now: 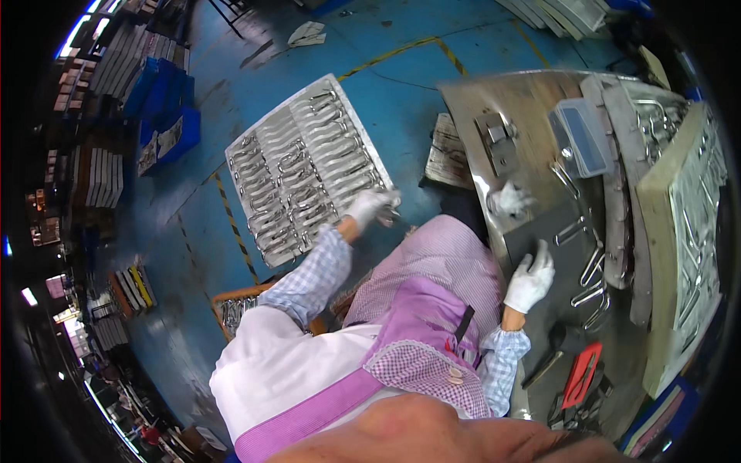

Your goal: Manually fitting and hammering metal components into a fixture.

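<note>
My left hand (369,208), in a white glove, is at the right corner of a pale tray (245,143). Its fingers close on a shiny bent metal piece (388,214), partly hidden and slightly blurred. Rows of similar curved metal pieces (312,166) lie in the tray's moulded hollows. Over the metal workbench (463,96) on the right, my gloved right hand (531,279) holds nothing, its fingers stretched out. Beyond its fingertips lies a crumpled white glove or cloth (511,201). Several U-shaped metal rods (593,266) rest on the bench to the right of this hand.
On the bench are a steel fixture block (498,143), a clear box with a blue rim (583,139), a dark-headed hammer (557,347) and a red tool (580,376). Trays of metal parts (691,231) line its right side. A blue bin (171,143) stands on the floor at left.
</note>
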The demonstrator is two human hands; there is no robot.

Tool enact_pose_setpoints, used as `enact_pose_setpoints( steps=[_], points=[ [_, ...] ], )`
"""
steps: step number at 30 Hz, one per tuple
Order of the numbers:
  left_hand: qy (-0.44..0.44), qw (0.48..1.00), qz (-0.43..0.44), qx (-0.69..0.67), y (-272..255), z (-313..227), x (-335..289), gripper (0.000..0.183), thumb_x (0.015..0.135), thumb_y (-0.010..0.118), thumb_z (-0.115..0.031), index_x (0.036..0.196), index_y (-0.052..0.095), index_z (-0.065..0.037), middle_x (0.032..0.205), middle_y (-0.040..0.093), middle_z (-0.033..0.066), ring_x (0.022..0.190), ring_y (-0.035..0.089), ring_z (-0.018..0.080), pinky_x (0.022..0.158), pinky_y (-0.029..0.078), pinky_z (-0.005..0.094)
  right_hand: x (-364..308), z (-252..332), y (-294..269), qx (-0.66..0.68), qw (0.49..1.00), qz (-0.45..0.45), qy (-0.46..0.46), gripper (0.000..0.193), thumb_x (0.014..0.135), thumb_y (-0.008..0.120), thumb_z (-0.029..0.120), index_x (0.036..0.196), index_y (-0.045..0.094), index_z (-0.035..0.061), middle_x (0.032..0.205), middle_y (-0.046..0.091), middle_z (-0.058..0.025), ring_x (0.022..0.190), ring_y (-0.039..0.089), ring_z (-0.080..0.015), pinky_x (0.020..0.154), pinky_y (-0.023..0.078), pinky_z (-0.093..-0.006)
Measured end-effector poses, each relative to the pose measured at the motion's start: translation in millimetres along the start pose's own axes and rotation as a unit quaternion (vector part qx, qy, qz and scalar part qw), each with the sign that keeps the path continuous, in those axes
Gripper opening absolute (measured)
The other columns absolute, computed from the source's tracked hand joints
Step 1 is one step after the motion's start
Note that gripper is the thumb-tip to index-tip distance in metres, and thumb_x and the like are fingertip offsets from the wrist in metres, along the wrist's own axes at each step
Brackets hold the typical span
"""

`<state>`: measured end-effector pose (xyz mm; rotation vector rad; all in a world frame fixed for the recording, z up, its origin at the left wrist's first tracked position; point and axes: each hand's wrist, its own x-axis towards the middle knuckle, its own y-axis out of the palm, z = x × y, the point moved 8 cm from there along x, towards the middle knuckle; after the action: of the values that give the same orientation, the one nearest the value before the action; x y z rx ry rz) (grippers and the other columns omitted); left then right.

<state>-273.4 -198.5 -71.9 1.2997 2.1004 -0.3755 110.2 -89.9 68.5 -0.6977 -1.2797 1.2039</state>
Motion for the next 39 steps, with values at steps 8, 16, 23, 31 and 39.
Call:
enact_pose_setpoints(
  steps=[8, 16, 23, 31, 39],
  points=[
    [0.148, 0.934, -0.257, 0.200, -273, -101, 128, 0.038, 0.090, 0.067, -0.033, 0.107, 0.069, 0.000, 0.089, 0.073, 0.0118, 0.078, 0.067, 0.0189, 0.072, 0.052, 0.0335, 18, 25, 62, -0.073, 0.995, -0.058, 0.019, 0.024, 0.089, 0.059, 0.012, 0.112, 0.067, 0.0148, 0.089, 0.056, -0.0119, 0.081, 0.059, -0.0325, 0.072, 0.049, -0.0441],
    [0.203, 0.806, -0.331, 0.446, -427, -151, 273, 0.028, 0.088, 0.056, -0.016, 0.111, 0.072, -0.013, 0.108, 0.069, 0.0189, 0.104, 0.065, 0.0361, 0.092, 0.051, 0.0409, 27, 45, 81, -0.099, 0.994, -0.052, 0.001, 0.026, 0.088, 0.059, 0.010, 0.114, 0.063, 0.0084, 0.089, 0.055, -0.0145, 0.082, 0.058, -0.0346, 0.072, 0.049, -0.0459],
    [0.248, 0.863, -0.281, 0.340, -450, -129, 340, 0.031, 0.089, 0.051, -0.010, 0.112, 0.072, -0.012, 0.111, 0.071, 0.0136, 0.106, 0.066, 0.0345, 0.090, 0.053, 0.0411, 23, 44, 93, -0.108, 0.993, -0.054, -0.008, 0.027, 0.087, 0.059, 0.007, 0.114, 0.061, 0.0040, 0.092, 0.056, -0.0193, 0.084, 0.057, -0.0387, 0.076, 0.047, -0.0483],
    [-0.015, 0.564, -0.226, 0.794, -469, -40, 415, 0.033, 0.096, 0.046, -0.017, 0.114, 0.070, -0.003, 0.111, 0.070, 0.0191, 0.098, 0.070, 0.0309, 0.080, 0.056, 0.0425, 23, 30, 94, -0.106, 0.994, -0.007, 0.041, 0.028, 0.079, 0.059, 0.002, 0.106, 0.063, -0.0028, 0.091, 0.059, -0.0239, 0.081, 0.058, -0.0428, 0.074, 0.048, -0.0492],
    [0.060, 0.975, -0.207, 0.046, -433, -60, 413, 0.050, 0.093, 0.058, -0.002, 0.142, 0.053, -0.012, 0.108, 0.067, 0.0034, 0.082, 0.062, 0.0148, 0.069, 0.052, 0.0277, 35, 22, 77, -0.082, 0.994, -0.018, 0.066, 0.033, 0.075, 0.063, 0.007, 0.108, 0.066, 0.0095, 0.086, 0.060, -0.0150, 0.082, 0.061, -0.0348, 0.073, 0.050, -0.0445]
  ],
)
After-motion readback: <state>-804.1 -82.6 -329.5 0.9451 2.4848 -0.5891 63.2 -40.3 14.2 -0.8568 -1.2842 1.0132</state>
